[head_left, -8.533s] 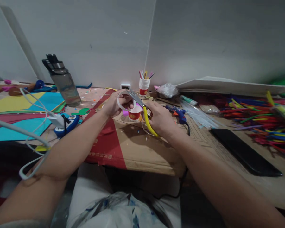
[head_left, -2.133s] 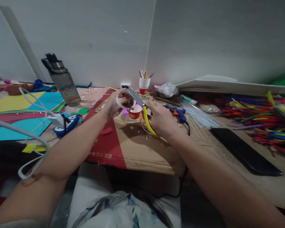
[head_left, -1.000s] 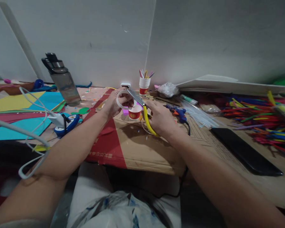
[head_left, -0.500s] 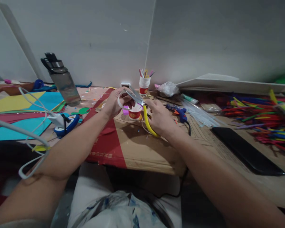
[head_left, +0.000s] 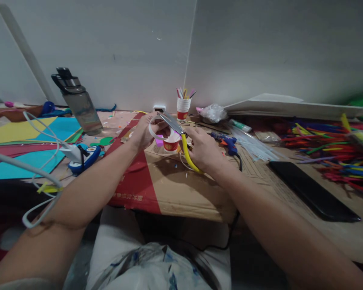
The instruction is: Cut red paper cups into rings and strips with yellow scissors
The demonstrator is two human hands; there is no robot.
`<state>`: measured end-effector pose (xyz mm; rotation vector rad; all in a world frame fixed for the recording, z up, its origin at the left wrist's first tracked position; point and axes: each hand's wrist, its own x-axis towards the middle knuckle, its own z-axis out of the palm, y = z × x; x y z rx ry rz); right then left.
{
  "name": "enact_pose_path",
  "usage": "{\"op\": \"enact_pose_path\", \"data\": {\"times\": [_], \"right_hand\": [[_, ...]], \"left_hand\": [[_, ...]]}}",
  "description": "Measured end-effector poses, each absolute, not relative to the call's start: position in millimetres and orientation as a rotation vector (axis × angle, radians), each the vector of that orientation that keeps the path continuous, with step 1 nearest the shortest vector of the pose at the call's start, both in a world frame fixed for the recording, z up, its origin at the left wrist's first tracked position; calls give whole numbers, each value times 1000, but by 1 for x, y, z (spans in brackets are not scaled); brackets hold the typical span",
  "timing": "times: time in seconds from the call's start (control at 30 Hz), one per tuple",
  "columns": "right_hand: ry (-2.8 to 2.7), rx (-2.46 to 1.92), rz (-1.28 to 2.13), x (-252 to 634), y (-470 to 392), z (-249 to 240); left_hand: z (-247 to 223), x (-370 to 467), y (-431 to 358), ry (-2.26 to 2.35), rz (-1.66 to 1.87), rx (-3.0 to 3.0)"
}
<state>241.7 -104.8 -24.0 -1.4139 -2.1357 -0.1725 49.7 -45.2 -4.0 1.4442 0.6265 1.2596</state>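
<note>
Pinched in my left hand (head_left: 143, 131) is a white ring (head_left: 151, 129), thin like a paper or plastic strip. My right hand (head_left: 203, 148) grips scissors (head_left: 186, 151) with yellow handles. The blades point up and left, and their tips reach the top of the ring beside my left fingers. Whether the blades touch the ring is hard to tell. Just below the blades, a red and white paper cup (head_left: 171, 144) stands on the cardboard (head_left: 181, 189), with something purple next to it.
A grey bottle (head_left: 82, 108) and coloured paper (head_left: 27, 163) lie left. Behind is a cup stack with pens (head_left: 183, 108). To the right are a blue glue gun (head_left: 230, 144), glue sticks (head_left: 251, 143), a black phone (head_left: 313, 191) and pipe cleaners (head_left: 323, 149). A white cable (head_left: 50, 171) hangs near my left forearm.
The ring has turned slightly in my left fingers, and the scissors blades appear a little closer together. Otherwise the view has only shifted slightly.
</note>
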Motion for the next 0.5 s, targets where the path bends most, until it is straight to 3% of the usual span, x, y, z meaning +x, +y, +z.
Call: {"op": "enact_pose_path", "data": {"times": [0.23, 0.5], "right_hand": [[-2121, -1351, -144, 243, -101, -27], [-1887, -1348, 192, 251, -90, -26]], "left_hand": [[-3, 48, -42, 629, 1211, 1454], [-6, 46, -34, 737, 1241, 1358]]}}
